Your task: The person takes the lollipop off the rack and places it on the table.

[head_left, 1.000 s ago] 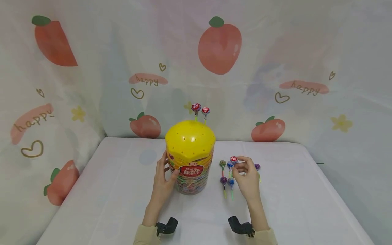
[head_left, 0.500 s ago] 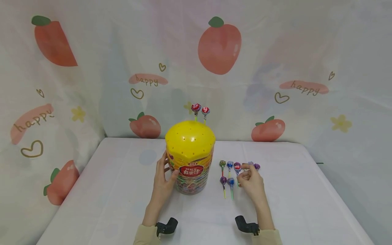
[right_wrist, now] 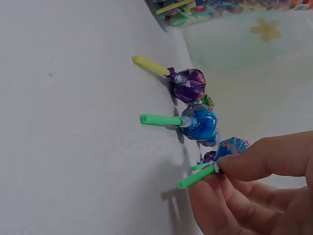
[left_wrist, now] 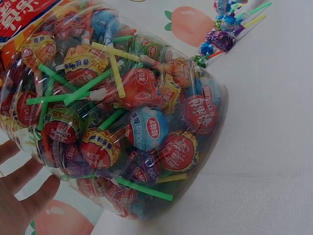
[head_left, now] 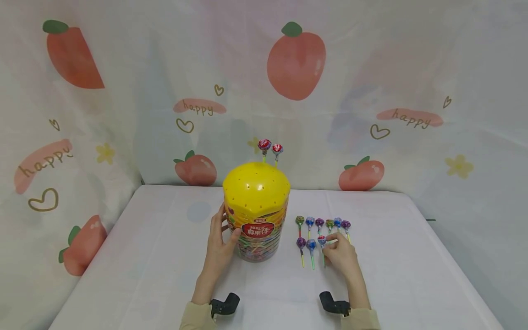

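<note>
A clear plastic jar (head_left: 255,250) with a yellow lid (head_left: 255,185) stands upright, filled with wrapped lollipops. My left hand (head_left: 220,245) holds its left side, thumb in front and fingers round behind; the left wrist view shows some of those fingers (left_wrist: 29,183) against the jar. My right hand (head_left: 342,256) pinches a blue-wrapped lollipop (head_left: 322,239) at the top of its green stick (right_wrist: 195,176). Left of it on the table lie a blue lollipop (head_left: 311,245) and a purple lollipop (head_left: 301,244). Several more, including a green-wrapped lollipop (head_left: 299,220), form a row behind.
Two lollipops (head_left: 270,146) rise on their sticks at the back of the lid. A white cloth covers the table (head_left: 165,266). A printed curtain (head_left: 255,68) hangs at the back and both sides.
My right hand has brought its lollipop from above the back row towards me, down beside the front blue one. The left hand and the jar have stayed where they were.
</note>
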A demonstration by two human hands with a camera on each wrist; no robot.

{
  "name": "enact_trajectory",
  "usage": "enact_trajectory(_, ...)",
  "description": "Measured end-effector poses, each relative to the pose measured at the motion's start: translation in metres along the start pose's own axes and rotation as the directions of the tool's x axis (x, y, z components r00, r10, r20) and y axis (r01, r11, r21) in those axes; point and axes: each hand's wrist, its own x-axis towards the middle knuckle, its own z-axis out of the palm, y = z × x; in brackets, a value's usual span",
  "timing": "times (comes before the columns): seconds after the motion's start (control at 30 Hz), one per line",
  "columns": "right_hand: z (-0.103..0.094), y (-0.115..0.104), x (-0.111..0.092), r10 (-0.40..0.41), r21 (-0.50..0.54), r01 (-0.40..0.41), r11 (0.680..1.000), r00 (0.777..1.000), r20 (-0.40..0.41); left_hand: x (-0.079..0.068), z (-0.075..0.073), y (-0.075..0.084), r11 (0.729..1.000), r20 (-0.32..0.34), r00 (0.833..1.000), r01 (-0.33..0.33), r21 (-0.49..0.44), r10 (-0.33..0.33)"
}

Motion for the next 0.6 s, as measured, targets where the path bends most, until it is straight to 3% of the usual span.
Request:
enact_trajectory(0.3, 0.0054, 0.0085, 0.0019, 0.038, 0.008, -0.039, 0.999, 0.999, 0.028, 0.0001, 0.0005, -0.0005, 0.999, 0.007, 0.999, 0.038, -0.024, -0.038)
enact_trajectory(0.37, 0.0061, 0.0093, 0.0019, 0.035, -0.006, -0.035, 0.999, 0.999, 0.021, 0.0001, -0.0006, 0.0061, 0.998, 0.015, 0.998, 0.063, -0.022, -0.062)
enact_trajectory(0.53, 0.0057, 0.0073, 0.0010, 0.026, -0.037, -0.026, 0.999, 1.000, 0.010, -0.0002, -0.0007, 0.0056, 0.999, 0.012, 0.999, 0.042, -0.004, -0.042)
enact_trajectory(0.6, 0.0057, 0.0070, 0.0012, 0.019, -0.048, -0.019, 0.999, 1.000, 0.009, -0.0003, 0.0005, -0.0014, 1.000, 0.005, 1.000, 0.018, 0.000, -0.018)
